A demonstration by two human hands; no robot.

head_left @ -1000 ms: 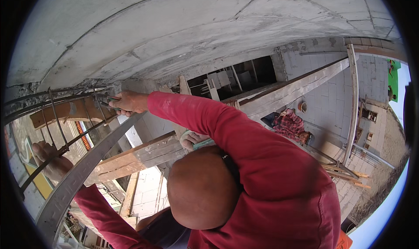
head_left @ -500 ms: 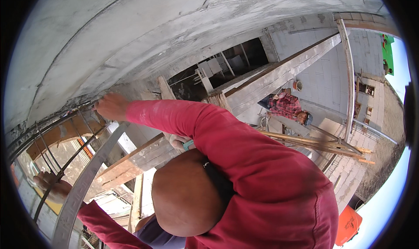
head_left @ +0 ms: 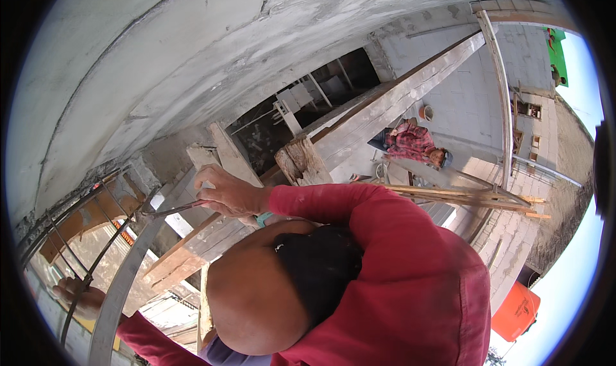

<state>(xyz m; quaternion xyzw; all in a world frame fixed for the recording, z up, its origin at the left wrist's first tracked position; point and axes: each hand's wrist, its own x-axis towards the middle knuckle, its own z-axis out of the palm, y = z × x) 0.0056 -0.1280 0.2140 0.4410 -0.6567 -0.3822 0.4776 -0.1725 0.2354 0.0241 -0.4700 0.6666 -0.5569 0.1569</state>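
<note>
"Seeing any containers past the rebar cage (head_left: 106, 251)?"

"Two. A small bucket (head_left: 425, 113) stands well to the right of the cage, near a co-worker (head_left: 414, 141) in a plaid shirt; I can't make out its contents. Farther right of the cage is an orange tank (head_left: 515, 311), its inside hidden."

"What's in the way?"

"A grey metal strip (head_left: 131, 263) runs just right of the cage and crosses in front of the left wrist. Beyond it, a heavy timber beam (head_left: 398, 103) slants away from the cage, up and right."

"And the hands?"

"The right hand (head_left: 231, 194) is right of the cage, closed around the handle of a hand tool (head_left: 183, 208) whose tip points back at the bars. The left hand (head_left: 79, 296) sits behind the cage's near bar, fingers bent; whether it grips, I can't tell."

"Anything different?"

"Half a second ago the right hand was blurred at the cage's upper end. Now it's drawn back, tool in plain sight."
</note>
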